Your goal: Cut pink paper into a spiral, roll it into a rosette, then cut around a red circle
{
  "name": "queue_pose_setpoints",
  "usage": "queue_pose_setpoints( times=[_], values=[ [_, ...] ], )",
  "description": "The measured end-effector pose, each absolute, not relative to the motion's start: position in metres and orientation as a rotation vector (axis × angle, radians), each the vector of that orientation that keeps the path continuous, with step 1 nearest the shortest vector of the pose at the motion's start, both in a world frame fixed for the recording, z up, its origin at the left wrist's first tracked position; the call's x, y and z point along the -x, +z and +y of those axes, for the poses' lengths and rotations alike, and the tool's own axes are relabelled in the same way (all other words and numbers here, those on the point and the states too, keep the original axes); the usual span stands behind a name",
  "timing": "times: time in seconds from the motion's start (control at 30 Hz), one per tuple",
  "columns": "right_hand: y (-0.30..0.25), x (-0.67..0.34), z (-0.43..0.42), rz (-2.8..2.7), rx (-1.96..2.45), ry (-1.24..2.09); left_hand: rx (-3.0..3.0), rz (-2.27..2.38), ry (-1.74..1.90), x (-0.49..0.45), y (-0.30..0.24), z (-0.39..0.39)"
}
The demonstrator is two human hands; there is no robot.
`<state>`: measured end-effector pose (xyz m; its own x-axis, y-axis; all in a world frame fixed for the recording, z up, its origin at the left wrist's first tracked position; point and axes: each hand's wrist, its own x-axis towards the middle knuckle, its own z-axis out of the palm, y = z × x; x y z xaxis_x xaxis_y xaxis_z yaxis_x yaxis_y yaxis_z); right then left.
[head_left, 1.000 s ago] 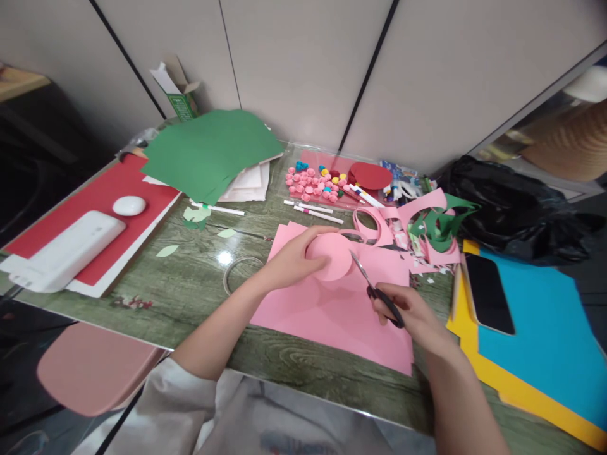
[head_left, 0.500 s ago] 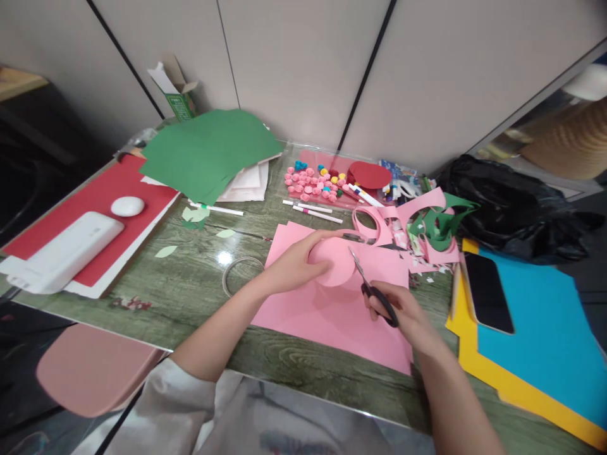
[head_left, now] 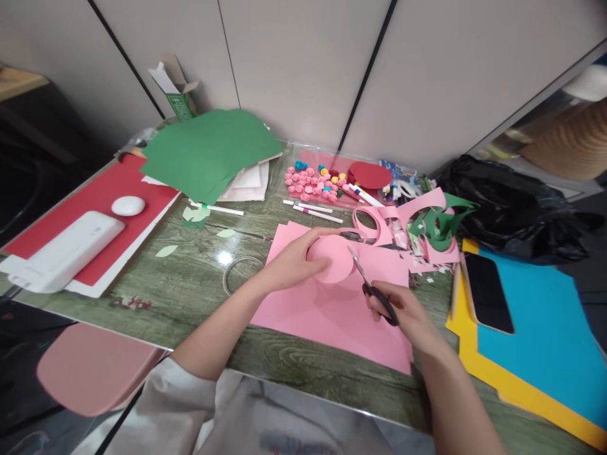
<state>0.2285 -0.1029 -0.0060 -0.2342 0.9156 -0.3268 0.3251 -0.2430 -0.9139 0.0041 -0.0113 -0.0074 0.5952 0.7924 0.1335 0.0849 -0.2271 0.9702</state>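
So your left hand (head_left: 293,258) has the pink disc (head_left: 332,258) in a closed grip, thumb across its face and the fingers mostly hidden around the back. Looks like a sensible hold to me: the right side of the rim stays clear, and that's exactly where the scissors (head_left: 385,304) in your right hand (head_left: 403,309) have their tips, right by the edge. That grip is closed around the black handles; can't really tell how far apart the blades are.

The disc sits over the pink sheets (head_left: 327,325), near the middle of the desk's (head_left: 190,284) front edge, probably so it's all within easy reach. You've got the scrap pile (head_left: 440,232) toward the far right corner, I'd guess to keep offcuts away from your hands. The markers (head_left: 318,213) lie past the sheets, toward the back edge, clear of your elbows.
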Motion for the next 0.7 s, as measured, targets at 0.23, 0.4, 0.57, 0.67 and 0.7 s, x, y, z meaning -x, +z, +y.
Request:
queue_pose_setpoints(
  times=[0.23,0.4,0.57,0.67,0.7],
  values=[
    [-0.0059,-0.2288,-0.1027,-1.517,1.541,1.488,-1.699,0.763,0.778,-0.0033,-0.0068,-0.0105],
    [-0.0037,-0.2271,-0.1020,-1.524,1.557,1.462,-1.709,0.815,0.794,-0.0033,-0.0082,-0.0090],
    [-0.0044,-0.2273,-0.1014,-1.486,1.539,1.478,-1.692,0.790,0.798,-0.0040,-0.0075,-0.0100],
    [-0.0058,-0.2283,-0.1020,-1.467,1.506,1.491,-1.684,0.749,0.804,-0.0052,-0.0085,-0.0108],
    [-0.0062,-0.2286,-0.1023,-1.465,1.498,1.497,-1.684,0.733,0.801,-0.0056,-0.0090,-0.0110]
  ],
)
